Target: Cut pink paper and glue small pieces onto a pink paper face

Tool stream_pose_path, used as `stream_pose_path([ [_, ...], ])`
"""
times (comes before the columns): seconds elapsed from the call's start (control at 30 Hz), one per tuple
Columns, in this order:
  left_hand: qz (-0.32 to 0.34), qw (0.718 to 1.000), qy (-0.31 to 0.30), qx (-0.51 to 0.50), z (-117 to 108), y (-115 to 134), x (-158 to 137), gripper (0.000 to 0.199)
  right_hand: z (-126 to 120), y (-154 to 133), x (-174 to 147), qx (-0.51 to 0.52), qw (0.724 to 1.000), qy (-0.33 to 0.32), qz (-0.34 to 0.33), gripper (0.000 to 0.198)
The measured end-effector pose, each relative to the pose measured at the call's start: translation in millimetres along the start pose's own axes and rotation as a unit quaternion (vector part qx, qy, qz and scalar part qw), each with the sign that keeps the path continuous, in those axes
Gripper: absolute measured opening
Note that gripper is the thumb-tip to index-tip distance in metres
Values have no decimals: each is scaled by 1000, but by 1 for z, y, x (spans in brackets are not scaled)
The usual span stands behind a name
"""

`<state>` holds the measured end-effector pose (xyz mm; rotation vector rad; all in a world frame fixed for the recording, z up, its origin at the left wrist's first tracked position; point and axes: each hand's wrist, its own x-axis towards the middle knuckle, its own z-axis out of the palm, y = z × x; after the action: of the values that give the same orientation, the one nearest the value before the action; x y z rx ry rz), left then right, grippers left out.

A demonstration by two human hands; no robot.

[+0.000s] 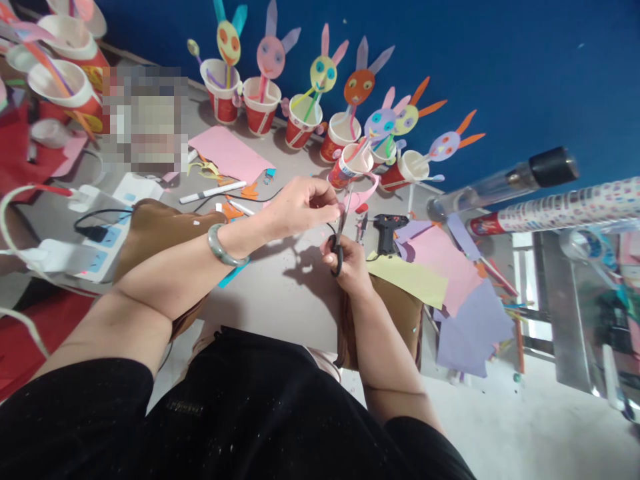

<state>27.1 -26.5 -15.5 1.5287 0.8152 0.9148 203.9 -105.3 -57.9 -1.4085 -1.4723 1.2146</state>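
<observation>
My right hand (353, 263) is closed around the black-handled scissors (338, 257), whose blades point up and away from me. My left hand (307, 207), with a bangle on its wrist, pinches a curved piece of pink paper (367, 193) at its near end. The scissor blades cross the paper close to the left fingertips; whether they touch it I cannot tell. Just beyond the paper stands a red and white paper cup (350, 165). To the right of the scissors lies a black glue gun (389, 232), with a small pen-like tool (363, 227) beside it.
Several paper cups with rabbit faces, such as the orange rabbit (359, 87), line the blue wall. Yellow paper (413, 277) and purple paper (473, 327) lie at right. A white marker (213, 192), pink sheet (233, 152) and power strip (97, 257) are at left.
</observation>
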Motion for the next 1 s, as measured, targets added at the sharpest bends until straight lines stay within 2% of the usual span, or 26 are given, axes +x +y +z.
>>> stream_pose_path([
  [0.53, -9, 1000, -5, 18, -4, 11, -1, 13, -1, 2, 1, 0, 1000, 8, 12, 69],
  [1.0, 6, 1000, -22, 22, -2, 2, -1, 10, 0, 1, 0, -2, 1000, -3, 2, 70],
])
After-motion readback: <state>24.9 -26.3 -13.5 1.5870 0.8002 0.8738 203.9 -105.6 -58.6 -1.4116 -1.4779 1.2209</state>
